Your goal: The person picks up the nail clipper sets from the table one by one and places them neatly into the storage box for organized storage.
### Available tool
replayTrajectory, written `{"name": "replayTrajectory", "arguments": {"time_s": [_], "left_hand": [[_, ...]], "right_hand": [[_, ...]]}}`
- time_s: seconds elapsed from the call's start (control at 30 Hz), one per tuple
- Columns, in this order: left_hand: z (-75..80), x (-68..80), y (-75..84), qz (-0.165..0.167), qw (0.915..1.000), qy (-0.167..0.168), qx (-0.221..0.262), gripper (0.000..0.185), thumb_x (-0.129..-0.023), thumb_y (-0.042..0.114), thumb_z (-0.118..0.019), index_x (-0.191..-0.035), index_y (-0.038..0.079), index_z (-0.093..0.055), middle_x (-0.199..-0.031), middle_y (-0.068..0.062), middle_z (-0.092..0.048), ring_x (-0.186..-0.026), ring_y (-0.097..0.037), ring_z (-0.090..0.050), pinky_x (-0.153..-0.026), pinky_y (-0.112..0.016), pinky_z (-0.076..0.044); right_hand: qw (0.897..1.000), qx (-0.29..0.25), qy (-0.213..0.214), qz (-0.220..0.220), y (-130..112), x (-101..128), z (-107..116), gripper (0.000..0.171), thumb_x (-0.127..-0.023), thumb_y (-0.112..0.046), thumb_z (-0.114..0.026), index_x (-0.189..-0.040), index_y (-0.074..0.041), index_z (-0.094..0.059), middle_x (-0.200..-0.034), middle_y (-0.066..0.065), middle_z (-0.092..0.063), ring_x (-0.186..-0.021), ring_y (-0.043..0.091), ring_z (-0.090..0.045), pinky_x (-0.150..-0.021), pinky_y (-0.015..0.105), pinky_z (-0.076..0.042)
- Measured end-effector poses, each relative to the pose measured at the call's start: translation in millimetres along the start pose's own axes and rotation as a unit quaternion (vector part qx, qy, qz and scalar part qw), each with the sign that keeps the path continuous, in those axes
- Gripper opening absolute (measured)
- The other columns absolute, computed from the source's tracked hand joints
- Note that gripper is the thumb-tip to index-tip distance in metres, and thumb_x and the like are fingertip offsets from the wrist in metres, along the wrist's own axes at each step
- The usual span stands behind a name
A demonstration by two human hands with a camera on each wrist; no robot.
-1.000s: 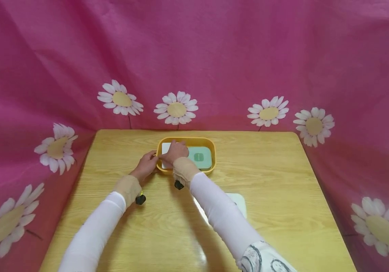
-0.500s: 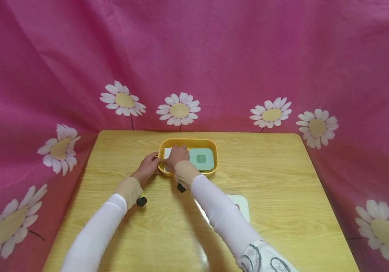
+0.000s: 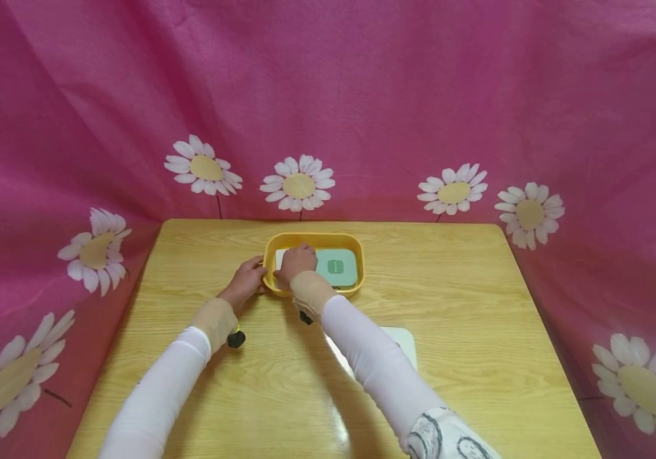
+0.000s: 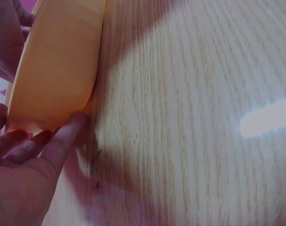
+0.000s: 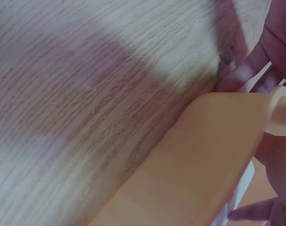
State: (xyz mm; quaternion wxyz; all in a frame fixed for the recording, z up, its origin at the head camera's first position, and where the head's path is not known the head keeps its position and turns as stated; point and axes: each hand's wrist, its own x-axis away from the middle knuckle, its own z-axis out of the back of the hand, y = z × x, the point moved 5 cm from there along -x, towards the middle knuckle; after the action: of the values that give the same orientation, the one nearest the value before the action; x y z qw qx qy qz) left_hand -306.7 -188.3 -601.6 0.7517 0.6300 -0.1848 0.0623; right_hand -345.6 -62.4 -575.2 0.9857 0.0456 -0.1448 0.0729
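A yellow plastic basket (image 3: 356, 245) stands near the table's far edge. At its left end my left hand (image 3: 244, 284) grips the wall; in the left wrist view the thumb comes over the rim and the fingers lie against the outside. My right hand (image 3: 298, 262) reaches down inside the basket, over a flat white thing (image 3: 279, 256) that it mostly covers. In the right wrist view one finger (image 5: 253, 212) touches the white thing's edge; I cannot tell whether the hand pinches it. Beside it in the basket lies a mint-green box (image 3: 346, 261) with a darker green square label.
A pale, round-cornered flat thing (image 3: 401, 339) lies on the wooden table (image 3: 448, 287), partly hidden under my right forearm. A pink curtain (image 3: 373, 115) with daisies hangs behind the table and along both sides.
My right hand's fingers have drawn in from their spread over the white thing and sit a little lower in the basket. The left hand keeps its place at the left end.
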Motion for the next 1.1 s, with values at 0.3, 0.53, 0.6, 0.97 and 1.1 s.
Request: {"name": "replayTrajectory", "arguments": {"time_s": [0.3, 0.53, 0.6, 0.97, 1.1], "left_hand": [[-0.9, 1.0, -0.3, -0.004, 1.0000, 0.002, -0.007, 0.049, -0.109, 0.010, -0.039, -0.157, 0.002, -0.043, -0.127, -0.024, -0.063, -0.085, -0.014, -0.065, -0.080, -0.035, -0.060], [-0.9, 2.1, -1.3, -0.006, 1.0000, 0.007, -0.001, 0.049, -0.109, 0.009, -0.039, -0.157, 0.002, -0.043, -0.132, -0.026, -0.061, -0.085, -0.014, -0.065, -0.079, -0.033, -0.059], [-1.4, 2.0, -1.7, -0.009, 0.9999, 0.008, 0.003, 0.048, -0.109, 0.009, -0.039, -0.157, 0.000, -0.043, -0.134, -0.027, -0.061, -0.085, -0.013, -0.065, -0.078, -0.032, -0.059], [-3.4, 1.3, -3.5, -0.007, 0.9999, 0.012, 0.004, 0.050, -0.108, 0.008, -0.039, -0.157, -0.002, -0.041, -0.133, -0.029, -0.060, -0.083, -0.014, -0.065, -0.073, -0.030, -0.059], [-5.1, 1.3, -1.3, -0.006, 0.9999, 0.007, 0.007, 0.050, -0.109, 0.008, -0.038, -0.158, -0.002, -0.039, -0.135, -0.029, -0.059, -0.086, -0.015, -0.065, -0.075, -0.031, -0.059]], "right_hand": [[0.999, -0.023, -0.009, -0.039, 4.7, 2.3, 0.8, 0.070, -0.095, -0.071, -0.059, -0.130, -0.012, -0.071, -0.131, 0.017, -0.053, -0.117, 0.031, -0.055, -0.089, 0.034, -0.056], [0.999, -0.024, -0.004, -0.031, 6.4, 5.4, 2.1, 0.071, -0.095, -0.071, -0.057, -0.130, -0.011, -0.072, -0.126, 0.017, -0.052, -0.114, 0.030, -0.055, -0.087, 0.033, -0.056], [0.999, -0.024, 0.001, -0.033, 6.5, 6.9, 1.2, 0.073, -0.096, -0.072, -0.056, -0.130, -0.010, -0.071, -0.126, 0.017, -0.052, -0.114, 0.029, -0.054, -0.088, 0.033, -0.056], [0.998, -0.026, 0.056, -0.026, 13.5, 9.7, -5.6, 0.074, -0.094, -0.073, -0.056, -0.123, -0.008, -0.072, -0.117, 0.013, -0.052, -0.109, 0.028, -0.053, -0.089, 0.038, -0.053], [0.997, -0.030, 0.069, -0.020, 19.0, 10.6, 0.2, 0.071, -0.095, -0.071, -0.058, -0.124, -0.008, -0.071, -0.118, 0.011, -0.055, -0.114, 0.028, -0.055, -0.095, 0.040, -0.051]]}}
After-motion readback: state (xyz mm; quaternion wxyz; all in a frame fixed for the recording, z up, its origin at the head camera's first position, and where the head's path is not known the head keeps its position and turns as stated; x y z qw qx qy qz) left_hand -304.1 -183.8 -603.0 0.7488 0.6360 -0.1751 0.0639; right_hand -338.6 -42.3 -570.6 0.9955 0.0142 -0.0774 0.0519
